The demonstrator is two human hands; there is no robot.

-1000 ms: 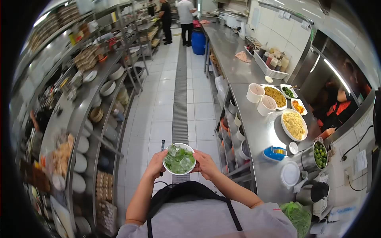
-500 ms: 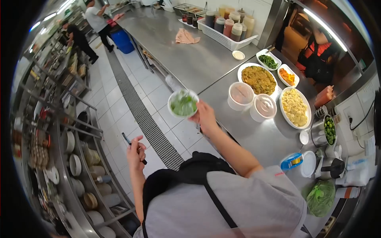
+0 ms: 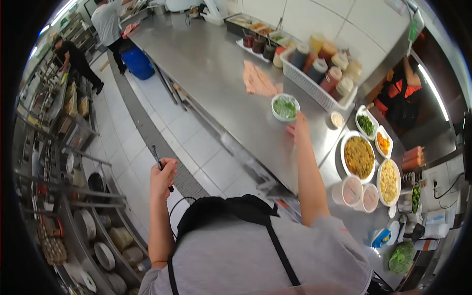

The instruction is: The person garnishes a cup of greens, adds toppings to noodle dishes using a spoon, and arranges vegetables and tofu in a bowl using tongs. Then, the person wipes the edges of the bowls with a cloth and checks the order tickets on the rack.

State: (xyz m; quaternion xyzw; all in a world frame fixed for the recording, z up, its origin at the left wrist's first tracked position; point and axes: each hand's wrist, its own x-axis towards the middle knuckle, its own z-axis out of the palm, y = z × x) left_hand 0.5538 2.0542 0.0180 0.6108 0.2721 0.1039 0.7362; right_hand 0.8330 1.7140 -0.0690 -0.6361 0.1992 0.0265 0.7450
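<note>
Fingers of the right hand (image 3: pixel 300 129) met the near rim of a round white bowl (image 3: pixel 285 107), mouth upward — grip unclear; the left hand (image 3: pixel 164 178) clasped a slim black tool (image 3: pixel 158 160) pointing ahead.

The bowl (image 3: pixel 280 117) is white, its leaves (image 3: pixel 285 105) green. The slim implement (image 3: pixel 170 188) is predominantly black. The cloth (image 3: pixel 257 79) is plain salmon pink. The basket (image 3: pixel 307 83) is white with a lattice pattern; its squeeze bottles (image 3: pixel 331 79) show red, amber, pale yellow and near-black. The barrel (image 3: pixel 137 61) is blue. Floor tiles (image 3: pixel 211 157) are white, gridded by darker joints; the drain grate (image 3: pixel 149 123) is grey. The shirt (image 3: pixel 221 250) is plain grey, the apron (image 3: pixel 221 214) black. The oval platter (image 3: pixel 345 164) is white, its food (image 3: pixel 359 155) golden brown.
</note>
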